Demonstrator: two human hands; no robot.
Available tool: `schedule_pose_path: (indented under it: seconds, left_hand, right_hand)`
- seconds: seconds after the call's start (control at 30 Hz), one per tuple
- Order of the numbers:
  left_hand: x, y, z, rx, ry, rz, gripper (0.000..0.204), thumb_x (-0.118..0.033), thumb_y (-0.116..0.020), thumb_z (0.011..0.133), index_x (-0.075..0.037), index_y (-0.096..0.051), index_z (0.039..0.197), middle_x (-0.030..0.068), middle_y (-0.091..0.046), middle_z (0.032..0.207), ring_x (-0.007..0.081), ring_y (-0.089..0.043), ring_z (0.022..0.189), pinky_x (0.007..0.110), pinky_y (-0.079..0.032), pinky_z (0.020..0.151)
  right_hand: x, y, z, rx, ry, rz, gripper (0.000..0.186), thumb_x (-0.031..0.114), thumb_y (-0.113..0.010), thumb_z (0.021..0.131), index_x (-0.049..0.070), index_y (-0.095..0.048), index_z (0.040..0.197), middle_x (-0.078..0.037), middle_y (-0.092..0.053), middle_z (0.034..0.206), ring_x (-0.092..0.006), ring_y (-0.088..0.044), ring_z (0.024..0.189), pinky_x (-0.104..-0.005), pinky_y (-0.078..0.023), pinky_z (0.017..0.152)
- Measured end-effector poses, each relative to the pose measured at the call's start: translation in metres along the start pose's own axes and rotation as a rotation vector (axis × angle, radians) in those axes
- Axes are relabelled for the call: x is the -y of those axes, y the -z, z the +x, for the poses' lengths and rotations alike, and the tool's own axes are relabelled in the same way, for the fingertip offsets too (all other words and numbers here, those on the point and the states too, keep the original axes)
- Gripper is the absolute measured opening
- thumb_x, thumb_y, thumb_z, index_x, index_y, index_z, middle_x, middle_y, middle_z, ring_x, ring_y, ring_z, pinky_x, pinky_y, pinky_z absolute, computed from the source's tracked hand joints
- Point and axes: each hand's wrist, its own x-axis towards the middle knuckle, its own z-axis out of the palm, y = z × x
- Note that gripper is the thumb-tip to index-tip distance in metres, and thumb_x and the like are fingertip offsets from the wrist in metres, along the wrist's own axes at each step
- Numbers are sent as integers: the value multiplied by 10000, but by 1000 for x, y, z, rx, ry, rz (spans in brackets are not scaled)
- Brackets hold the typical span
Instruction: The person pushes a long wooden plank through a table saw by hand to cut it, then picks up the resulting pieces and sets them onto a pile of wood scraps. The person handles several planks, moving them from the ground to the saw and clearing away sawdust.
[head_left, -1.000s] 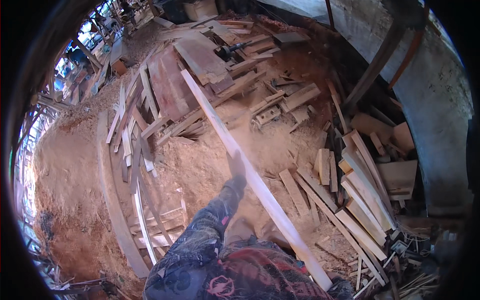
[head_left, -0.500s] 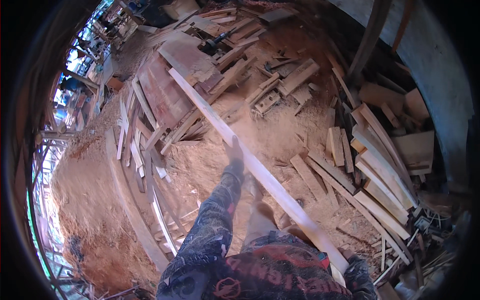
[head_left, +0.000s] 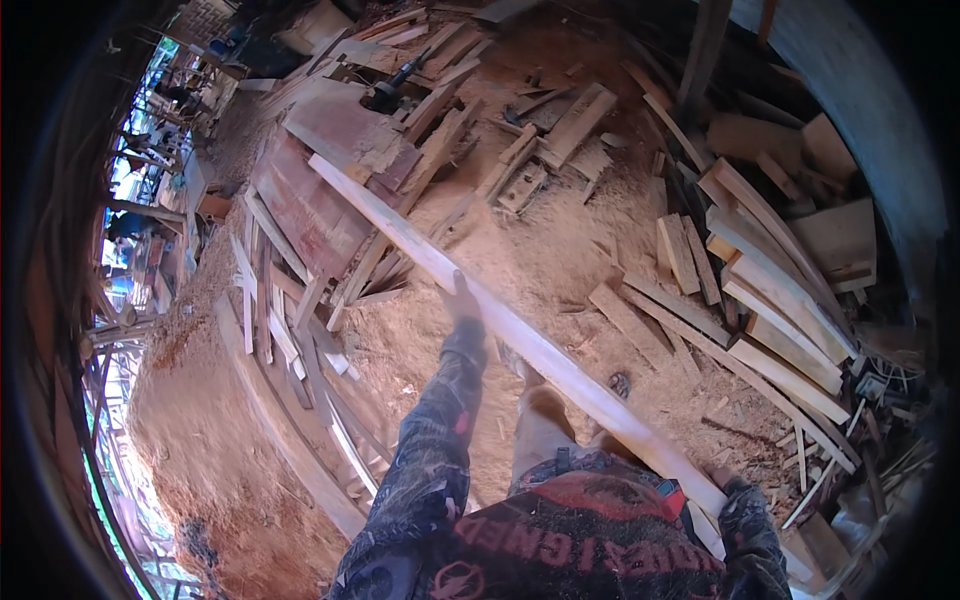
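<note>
"Pale board (head_left: 560,367): where is it, and which way does it point?"

"It spans the space before the wearer's body, above the legs. Its long axis runs diagonally, the far end ahead and to the left, the near end back at the right hip."

"And the hands?"

"The left hand (head_left: 462,300) grips its left edge partway along, fingers curled against the wood. The right hand (head_left: 718,476) is at the near end; I cannot tell whether its fingers are closed."

"What is beneath the far end?"

"Reddish sheets (head_left: 308,218) appear behind it. Whether it touches them, I cannot tell. A dark tool (head_left: 384,97) lies past them, among scraps."

"Any containers?"

"A box-like brown piece (head_left: 838,243) sits at the far right; I cannot tell if it is hollow or holds anything. Just before it is stacked lumber (head_left: 785,325). Narrow strips (head_left: 268,285) lie to the left, and sawdust (head_left: 560,260) covers the ground."
</note>
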Motion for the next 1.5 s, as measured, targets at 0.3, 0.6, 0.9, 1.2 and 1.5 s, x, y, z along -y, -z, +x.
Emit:
schedule_pose_path:
  seconds: [0.3,0.6,0.9,1.2,1.5]
  left_hand:
    - [8,-7,10,6,-63,-83,757,-384,-589,961,49,-264,1490,253,-449,1425,333,-513,1249,375,-435,1030]
    - [6,15,60,-19,-82,-13,843,-441,-588,947,89,-219,1489,306,-394,1454,370,-465,1306,397,-405,1066]
    - [-19,9,121,-74,-193,-54,725,-358,-619,946,90,-334,1440,276,-487,1385,346,-521,1242,383,-422,1030]
    - [-35,3,190,-100,-168,35,794,-404,-630,926,128,-323,1430,303,-521,1349,374,-538,1238,386,-418,1043]
    - [-44,51,280,-247,-99,238,872,-477,-628,900,112,-298,1452,324,-400,1454,403,-402,1363,396,-309,1134]
  right_hand:
    - [42,15,-34,35,-187,178,782,657,-345,925,14,-588,1296,-260,-532,1363,-369,-500,1300,-414,-369,1091]
    - [110,33,-51,82,-67,104,612,585,-295,981,173,-550,1355,-269,-551,1331,-392,-508,1280,-431,-376,1076]
    - [154,22,-10,46,-3,71,604,603,-332,959,205,-546,1359,-302,-543,1321,-429,-526,1245,-448,-402,1054]
    - [197,45,15,68,-76,245,482,467,-437,983,130,-600,1288,-180,-669,1202,-311,-643,1120,-400,-485,953]
    - [360,76,-29,114,135,-116,444,389,-428,996,149,-527,1357,-151,-649,1238,-286,-647,1099,-391,-503,954]
